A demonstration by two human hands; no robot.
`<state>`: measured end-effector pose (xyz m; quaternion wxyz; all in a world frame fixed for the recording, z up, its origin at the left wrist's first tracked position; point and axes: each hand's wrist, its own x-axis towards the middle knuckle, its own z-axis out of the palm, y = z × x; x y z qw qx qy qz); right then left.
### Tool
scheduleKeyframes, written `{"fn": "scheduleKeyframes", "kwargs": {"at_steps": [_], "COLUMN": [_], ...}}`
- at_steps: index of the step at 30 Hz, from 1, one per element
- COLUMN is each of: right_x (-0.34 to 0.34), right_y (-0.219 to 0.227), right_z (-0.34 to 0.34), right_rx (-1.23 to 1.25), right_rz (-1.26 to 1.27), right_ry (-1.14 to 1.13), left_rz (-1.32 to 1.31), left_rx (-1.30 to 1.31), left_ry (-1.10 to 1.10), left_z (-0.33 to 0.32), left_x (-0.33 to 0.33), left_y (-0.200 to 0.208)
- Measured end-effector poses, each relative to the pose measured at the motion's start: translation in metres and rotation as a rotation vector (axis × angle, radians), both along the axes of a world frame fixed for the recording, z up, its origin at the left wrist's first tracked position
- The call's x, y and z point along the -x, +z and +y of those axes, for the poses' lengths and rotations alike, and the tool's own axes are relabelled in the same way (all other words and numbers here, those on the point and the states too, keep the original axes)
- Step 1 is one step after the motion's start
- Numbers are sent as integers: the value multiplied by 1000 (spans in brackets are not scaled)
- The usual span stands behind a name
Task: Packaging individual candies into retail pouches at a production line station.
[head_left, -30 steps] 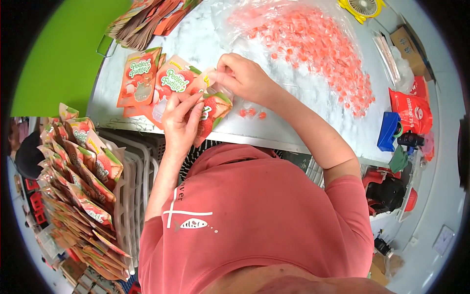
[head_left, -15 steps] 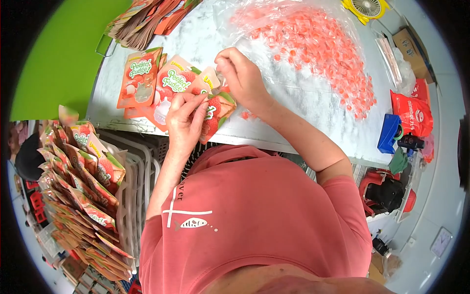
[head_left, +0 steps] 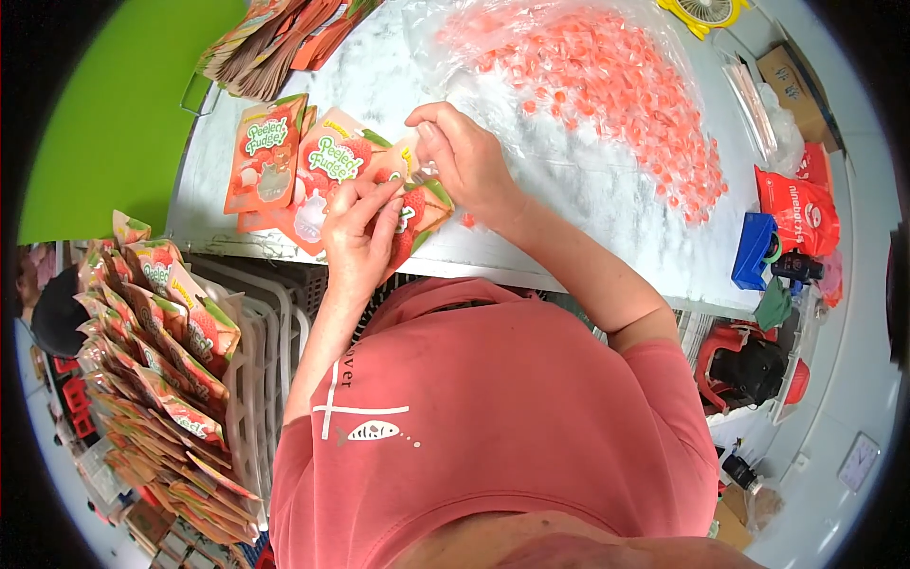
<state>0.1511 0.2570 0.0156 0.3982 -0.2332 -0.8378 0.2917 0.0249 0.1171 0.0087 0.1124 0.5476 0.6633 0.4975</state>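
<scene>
My left hand [head_left: 358, 228] pinches a red and orange candy pouch [head_left: 428, 207] near the table's front edge, thumb and fingers closed on its side. Just above the pouch's upper end is my right hand [head_left: 464, 156], fingers bent together. A bit of clear wrapper shows by its fingertips; whether it is gripped is hidden. Flat printed pouches [head_left: 334, 159] lie overlapping beyond my left hand, and another pouch [head_left: 258, 180] lies farther left. To the right, pinkish-red wrapped candies [head_left: 597, 95] spread in a large heap, partly on clear plastic.
A stack of flat pouches [head_left: 284, 43] sits at the table's far left. Many pouches [head_left: 180, 351] stand packed in a white crate [head_left: 270, 365] at my left. Along the right edge are a blue holder [head_left: 754, 251], a red bag [head_left: 796, 213] and a yellow fan [head_left: 706, 11].
My right hand has shifted slightly nearer and stays over the pouch's upper end. The left hand keeps its hold with little movement. The view has shifted a little.
</scene>
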Motion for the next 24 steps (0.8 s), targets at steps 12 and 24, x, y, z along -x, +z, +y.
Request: {"fn": "scheduleKeyframes", "kwargs": {"at_steps": [12,24], "right_x": [-5,-113], "right_y": [7,-71], "right_z": [-10,6], "right_rx": [513,88], "right_rz": [253,-96], "right_ry": [167,-160], "left_rz": [-33,-546], "left_rx": [16,-156], "left_ry": [-26,-68], "left_z": [-1,-24], "left_x": [-2,23], "left_y": [5,4]}}
